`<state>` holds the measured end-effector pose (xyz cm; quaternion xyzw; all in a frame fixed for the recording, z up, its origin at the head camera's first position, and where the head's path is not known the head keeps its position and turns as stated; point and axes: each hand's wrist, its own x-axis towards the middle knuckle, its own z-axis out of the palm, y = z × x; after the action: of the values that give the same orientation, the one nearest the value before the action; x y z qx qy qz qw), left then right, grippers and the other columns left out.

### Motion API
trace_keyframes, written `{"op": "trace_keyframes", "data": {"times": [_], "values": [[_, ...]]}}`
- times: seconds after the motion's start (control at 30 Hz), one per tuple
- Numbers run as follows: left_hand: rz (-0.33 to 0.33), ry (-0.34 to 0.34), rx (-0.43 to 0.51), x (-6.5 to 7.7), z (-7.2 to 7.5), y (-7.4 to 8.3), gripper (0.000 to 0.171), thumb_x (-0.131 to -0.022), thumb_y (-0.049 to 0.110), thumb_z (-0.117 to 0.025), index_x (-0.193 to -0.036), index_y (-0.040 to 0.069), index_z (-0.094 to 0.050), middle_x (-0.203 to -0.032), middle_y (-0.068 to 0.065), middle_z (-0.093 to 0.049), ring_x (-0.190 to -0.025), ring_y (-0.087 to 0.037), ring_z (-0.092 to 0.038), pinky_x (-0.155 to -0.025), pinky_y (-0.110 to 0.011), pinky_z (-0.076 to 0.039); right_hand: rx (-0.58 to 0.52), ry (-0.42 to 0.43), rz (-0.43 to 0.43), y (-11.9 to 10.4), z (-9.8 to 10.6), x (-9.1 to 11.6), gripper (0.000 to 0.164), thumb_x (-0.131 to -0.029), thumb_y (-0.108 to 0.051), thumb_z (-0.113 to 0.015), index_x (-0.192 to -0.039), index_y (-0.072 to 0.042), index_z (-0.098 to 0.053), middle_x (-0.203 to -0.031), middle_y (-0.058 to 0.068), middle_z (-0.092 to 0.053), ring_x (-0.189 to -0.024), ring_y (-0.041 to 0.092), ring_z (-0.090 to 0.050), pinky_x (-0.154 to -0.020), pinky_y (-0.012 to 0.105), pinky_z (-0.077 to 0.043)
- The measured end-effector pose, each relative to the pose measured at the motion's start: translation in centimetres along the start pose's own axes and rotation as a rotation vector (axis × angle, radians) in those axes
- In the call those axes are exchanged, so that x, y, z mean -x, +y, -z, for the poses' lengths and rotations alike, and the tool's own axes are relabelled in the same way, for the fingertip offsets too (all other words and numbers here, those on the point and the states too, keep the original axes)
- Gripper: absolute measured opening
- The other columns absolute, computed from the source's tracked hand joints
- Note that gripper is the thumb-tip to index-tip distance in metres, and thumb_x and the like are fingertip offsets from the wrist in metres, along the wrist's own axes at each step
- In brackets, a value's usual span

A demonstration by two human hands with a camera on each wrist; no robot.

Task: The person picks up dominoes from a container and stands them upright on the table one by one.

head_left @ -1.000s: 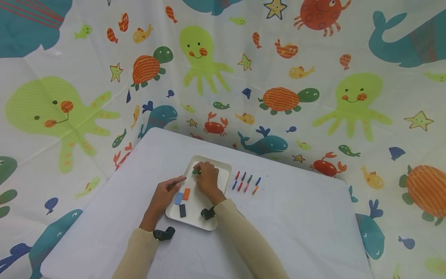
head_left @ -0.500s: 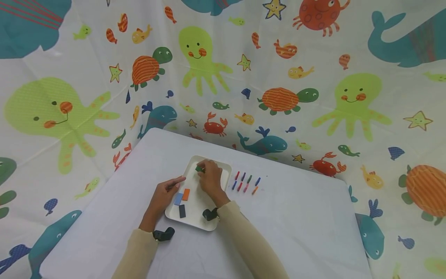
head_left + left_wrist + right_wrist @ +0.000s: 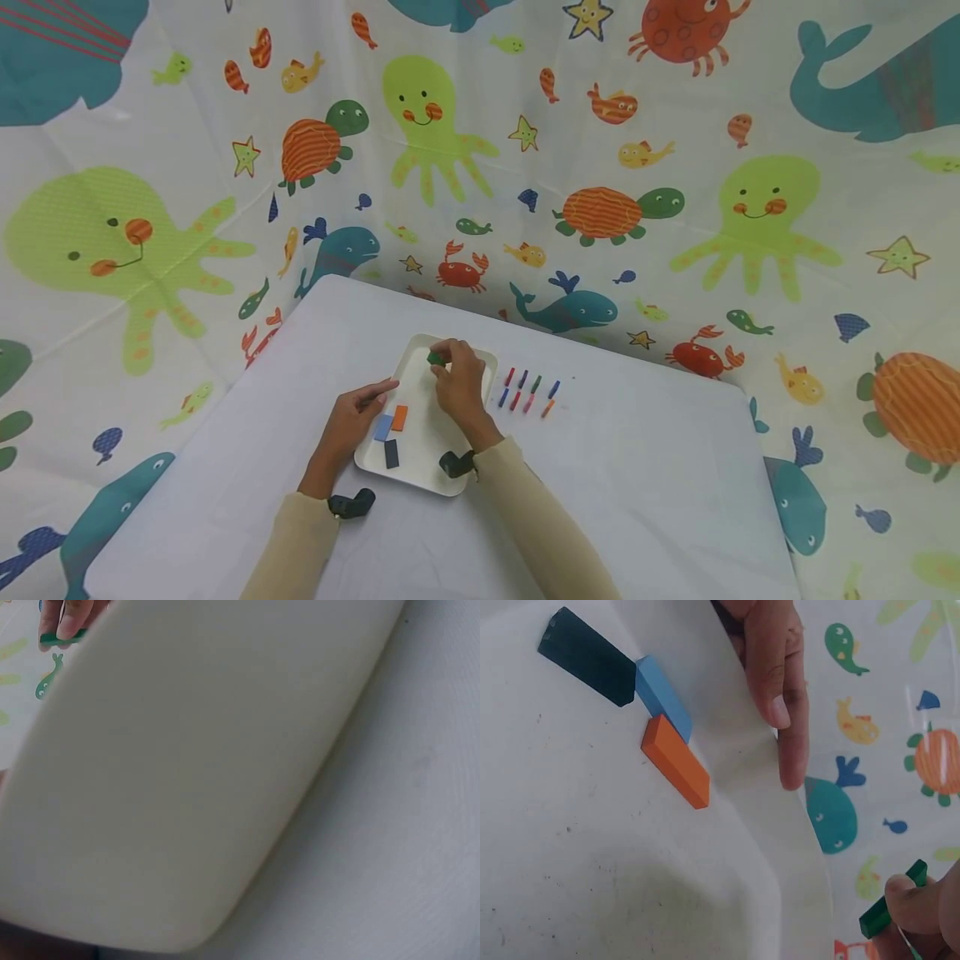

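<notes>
A white tray (image 3: 417,393) lies on the table. My left hand (image 3: 348,425) holds its left rim, with the thumb over the edge and a finger along the outside, as the right wrist view shows. Over the tray's far part, my right hand (image 3: 461,387) pinches a small green block (image 3: 876,919) between thumb and fingers. Inside the tray, toward its near left, an orange block (image 3: 676,766) and a light blue block (image 3: 664,699) lie side by side. A dark block (image 3: 589,660) touches or nearly touches the blue one's end. In the left wrist view the tray's outer wall (image 3: 202,765) hides most of the work.
Right of the tray, several short coloured sticks like crayons (image 3: 515,402) lie in two rows on the white-covered table (image 3: 645,467). Behind and beside the table hangs a curtain (image 3: 480,108) printed with sea animals. Each wrist wears a small black camera (image 3: 352,504).
My right hand has shifted a little to the right and away from me, carrying the green block with it. My left hand stays at the tray's rim, and the other blocks lie still.
</notes>
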<state>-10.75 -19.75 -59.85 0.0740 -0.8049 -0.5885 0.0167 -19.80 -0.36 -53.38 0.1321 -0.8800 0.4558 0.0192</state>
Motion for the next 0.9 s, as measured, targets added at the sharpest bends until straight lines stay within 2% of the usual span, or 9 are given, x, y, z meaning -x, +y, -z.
{"op": "trace_keyframes", "data": {"times": [0.13,0.23,0.37,0.7,0.9], "values": [[-0.005,0.006,-0.014,-0.1,0.0,-0.1,0.036,-0.109,0.016,-0.06,-0.144,0.017,-0.068,-0.159,-0.007,-0.057,-0.155,-0.03,-0.046,-0.125,-0.05,-0.039,-0.044,0.02,-0.01,0.2,0.4,0.3,0.025,-0.102,-0.011,-0.072,-0.124,-0.021,-0.067,-0.118,-0.004,-0.07,-0.11,0.015,-0.068,-0.114,0.048,-0.044],[-0.002,0.006,-0.017,-0.1,0.0,-0.1,0.036,-0.109,0.016,-0.06,-0.144,0.017,-0.068,-0.16,-0.007,-0.057,-0.155,-0.03,-0.046,-0.126,-0.05,-0.039,-0.068,0.043,-0.015,0.3,0.7,0.5,0.026,-0.102,-0.01,-0.072,-0.124,-0.021,-0.067,-0.119,-0.005,-0.07,-0.11,0.013,-0.068,-0.118,0.046,-0.047],[0.009,0.005,-0.002,-0.1,0.0,-0.1,0.035,-0.109,0.016,-0.06,-0.144,0.017,-0.068,-0.16,-0.007,-0.056,-0.156,-0.03,-0.045,-0.127,-0.052,-0.038,-0.086,0.077,-0.018,0.4,1.2,0.7,0.028,-0.101,-0.009,-0.073,-0.125,-0.022,-0.067,-0.121,-0.005,-0.07,-0.112,0.014,-0.068,-0.116,0.045,-0.053],[0.024,0.001,0.01,-0.1,-0.1,-0.1,0.036,-0.11,0.017,-0.059,-0.144,0.017,-0.067,-0.161,-0.006,-0.055,-0.157,-0.03,-0.043,-0.129,-0.052,-0.036,-0.126,0.131,-0.022,0.8,2.5,1.2,0.029,-0.101,-0.009,-0.073,-0.126,-0.024,-0.067,-0.122,-0.006,-0.07,-0.116,0.014,-0.069,-0.118,0.048,-0.049],[0.033,0.003,0.001,0.0,-0.1,0.1,0.036,-0.11,0.017,-0.059,-0.145,0.017,-0.067,-0.162,-0.007,-0.054,-0.157,-0.031,-0.043,-0.129,-0.053,-0.036,-0.18,0.161,-0.032,1.1,3.3,1.6,0.03,-0.1,-0.004,-0.072,-0.124,-0.02,-0.067,-0.121,-0.003,-0.071,-0.116,0.016,-0.069,-0.117,0.043,-0.052]]}}
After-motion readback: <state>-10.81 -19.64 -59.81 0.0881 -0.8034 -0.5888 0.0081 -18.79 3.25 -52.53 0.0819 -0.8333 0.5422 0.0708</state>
